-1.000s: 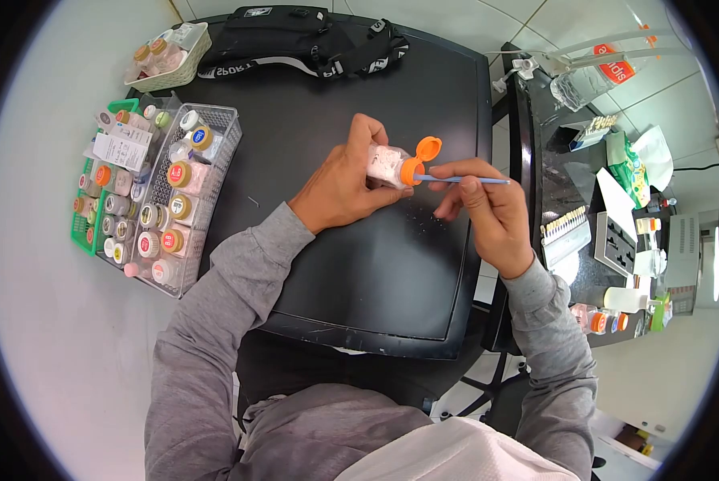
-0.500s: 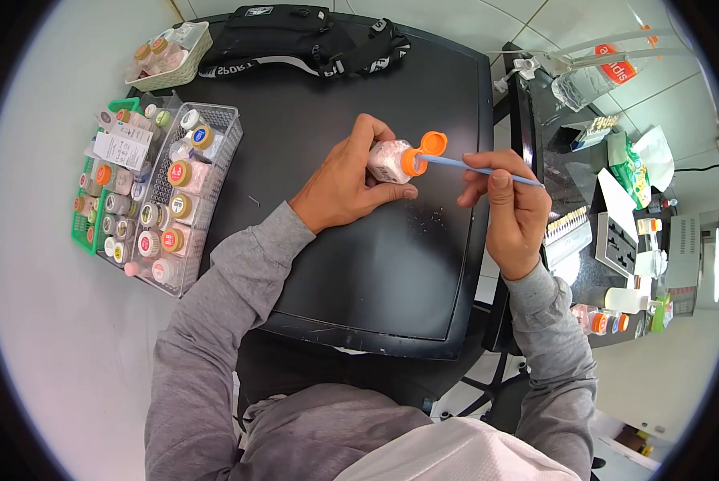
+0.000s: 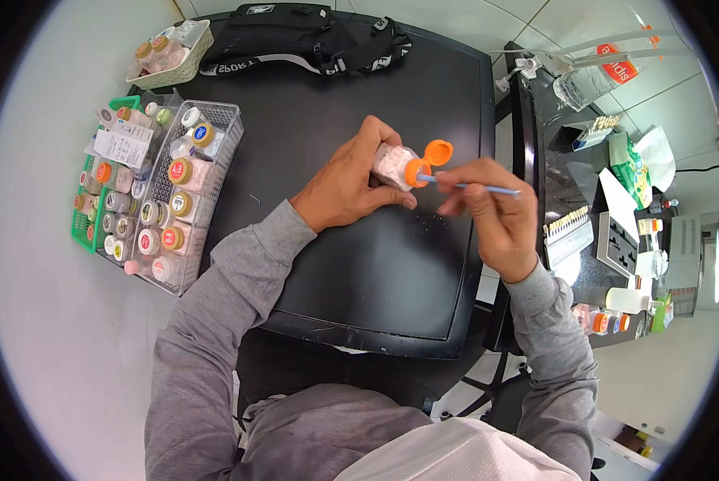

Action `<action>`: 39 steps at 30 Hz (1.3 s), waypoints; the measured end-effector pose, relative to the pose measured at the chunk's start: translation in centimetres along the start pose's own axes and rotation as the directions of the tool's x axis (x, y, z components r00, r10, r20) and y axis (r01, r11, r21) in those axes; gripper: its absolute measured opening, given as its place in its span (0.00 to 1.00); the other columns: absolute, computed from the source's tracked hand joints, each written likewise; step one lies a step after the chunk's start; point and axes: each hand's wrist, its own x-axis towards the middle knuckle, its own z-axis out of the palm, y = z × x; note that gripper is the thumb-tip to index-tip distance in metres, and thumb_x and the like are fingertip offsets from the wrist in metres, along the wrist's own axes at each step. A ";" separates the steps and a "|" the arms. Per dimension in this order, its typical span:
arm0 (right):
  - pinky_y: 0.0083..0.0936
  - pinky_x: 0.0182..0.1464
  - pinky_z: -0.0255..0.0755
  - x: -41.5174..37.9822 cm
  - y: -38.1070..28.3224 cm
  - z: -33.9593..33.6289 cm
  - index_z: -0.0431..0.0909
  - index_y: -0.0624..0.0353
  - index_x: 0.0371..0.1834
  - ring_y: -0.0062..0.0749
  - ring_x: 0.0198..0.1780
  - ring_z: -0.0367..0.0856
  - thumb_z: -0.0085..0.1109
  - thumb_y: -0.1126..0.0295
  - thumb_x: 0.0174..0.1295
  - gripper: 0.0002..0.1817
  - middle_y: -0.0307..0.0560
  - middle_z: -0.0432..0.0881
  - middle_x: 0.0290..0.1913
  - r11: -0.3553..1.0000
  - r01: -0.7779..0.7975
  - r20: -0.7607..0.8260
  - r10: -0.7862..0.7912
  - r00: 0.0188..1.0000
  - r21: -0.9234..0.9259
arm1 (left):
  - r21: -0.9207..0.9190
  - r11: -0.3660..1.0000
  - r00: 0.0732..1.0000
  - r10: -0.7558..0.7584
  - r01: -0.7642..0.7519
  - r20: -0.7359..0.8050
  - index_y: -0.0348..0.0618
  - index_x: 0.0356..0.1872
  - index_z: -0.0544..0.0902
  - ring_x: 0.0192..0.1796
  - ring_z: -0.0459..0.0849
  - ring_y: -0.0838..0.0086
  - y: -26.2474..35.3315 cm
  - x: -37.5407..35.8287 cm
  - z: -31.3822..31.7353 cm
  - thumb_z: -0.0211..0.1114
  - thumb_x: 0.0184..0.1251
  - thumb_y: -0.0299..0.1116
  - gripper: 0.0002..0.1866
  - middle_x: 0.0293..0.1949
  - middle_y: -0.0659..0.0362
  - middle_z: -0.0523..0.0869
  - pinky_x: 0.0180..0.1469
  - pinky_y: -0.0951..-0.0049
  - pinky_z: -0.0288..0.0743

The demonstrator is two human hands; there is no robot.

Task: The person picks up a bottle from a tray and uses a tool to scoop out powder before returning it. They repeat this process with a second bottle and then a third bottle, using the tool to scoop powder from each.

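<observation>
The bottle (image 3: 390,164) tilts above the table (image 3: 343,276), mouth (image 3: 416,172) toward the right hand (image 3: 500,213), left hand (image 3: 347,180) clamped around its body. Roughly in line, the right fingers pinch a blue stick (image 3: 497,190), tip at the mouth.

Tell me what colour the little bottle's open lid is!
The lid is orange, clearest in the head view.

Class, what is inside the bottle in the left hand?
Pale pink material shows in the bottle; the left hand covers its base, so the contents there cannot be seen.
</observation>
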 end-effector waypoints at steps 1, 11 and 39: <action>0.21 0.44 0.85 0.0 0.1 -0.1 0.89 0.66 0.59 0.24 0.39 0.91 0.55 0.70 0.89 0.14 0.48 0.91 0.48 0.998 0.051 -0.008 -0.051 0.999 -0.022 | -0.012 1.000 1.000 -0.017 0.017 -0.001 0.45 0.64 0.70 0.52 0.89 0.68 0.0 0.0 -0.1 0.94 0.57 0.39 0.43 0.60 0.53 0.84 0.45 0.68 0.85; 0.21 0.43 0.86 0.1 -0.5 0.2 0.91 0.64 0.60 0.24 0.39 0.91 0.56 0.72 0.87 0.13 0.48 0.92 0.47 0.994 -0.040 -0.014 0.038 0.999 -0.103 | -0.009 1.000 1.000 -0.021 0.021 0.003 0.44 0.63 0.70 0.51 0.89 0.68 0.4 0.3 -0.1 0.94 0.57 0.43 0.43 0.55 0.54 0.85 0.45 0.68 0.85; 0.22 0.41 0.84 0.4 0.2 0.4 0.90 0.66 0.56 0.27 0.37 0.91 0.56 0.74 0.86 0.12 0.51 0.92 0.47 0.984 0.077 -0.065 -0.088 0.994 -0.161 | 0.011 0.999 0.999 0.030 -0.030 0.026 0.43 0.70 0.81 0.49 0.86 0.71 0.9 0.1 0.0 0.87 0.67 0.37 0.34 0.59 0.58 0.85 0.45 0.70 0.82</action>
